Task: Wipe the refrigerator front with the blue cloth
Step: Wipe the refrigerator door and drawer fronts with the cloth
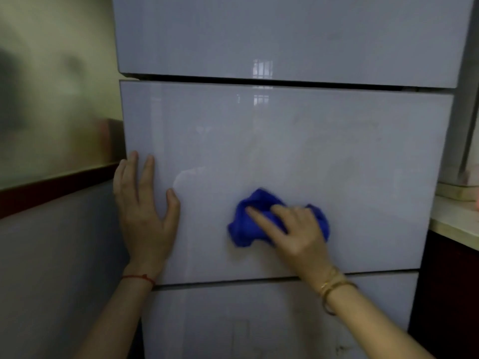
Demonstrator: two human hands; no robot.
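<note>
A glossy pale grey refrigerator (298, 141) fills the view, with three stacked door panels split by dark horizontal gaps. A bunched blue cloth (246, 224) lies pressed against the lower middle of the central panel. My right hand (293, 231) covers the cloth, fingers spread over it and pointing up-left. My left hand (145, 211) rests flat on the left edge of the same panel, fingers apart and pointing up, holding nothing. A faint smeared arc shows on the panel above the cloth.
A yellowish wall (51, 86) with a dark red band (51, 187) stands left of the refrigerator. On the right, a light countertop (456, 218) over a dark cabinet (451, 294) sits close to the refrigerator's side.
</note>
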